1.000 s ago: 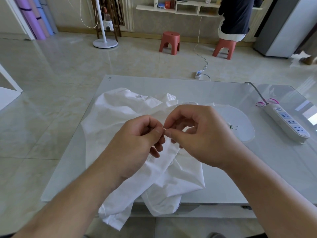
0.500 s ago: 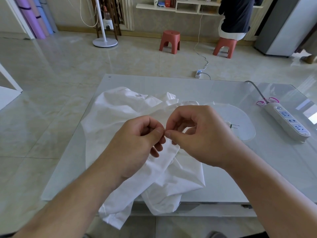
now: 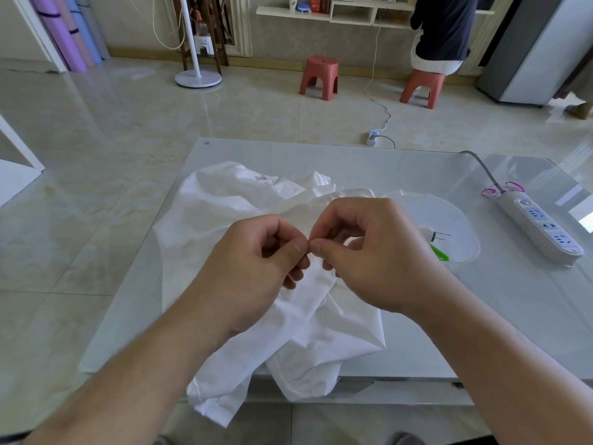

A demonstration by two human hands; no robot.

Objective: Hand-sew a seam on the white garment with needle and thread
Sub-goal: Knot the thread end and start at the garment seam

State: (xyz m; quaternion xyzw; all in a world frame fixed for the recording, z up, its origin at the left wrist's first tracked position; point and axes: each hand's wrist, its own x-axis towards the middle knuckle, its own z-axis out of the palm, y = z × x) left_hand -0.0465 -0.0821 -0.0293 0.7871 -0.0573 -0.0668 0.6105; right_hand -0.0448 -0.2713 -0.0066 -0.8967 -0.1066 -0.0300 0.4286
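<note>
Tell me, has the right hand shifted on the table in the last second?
No. The right hand sits at the same spot beside the clear plate, its fingertips meeting the left hand over the white garment.

Two hands [image 3: 256, 268], one white garment [image 3: 231, 200], one power strip [image 3: 542, 228], two red stools [image 3: 319, 77], perhaps two needles [image 3: 441, 236].

A home living room: beyond the hands [image 3: 256, 268] lie glossy floor tiles [image 3: 96, 130], two red plastic stools [image 3: 319, 77], a standing fan's base [image 3: 198, 79], wall shelves [image 3: 333, 11] and a power strip [image 3: 542, 226] on the glass surface [image 3: 481, 316].
</note>
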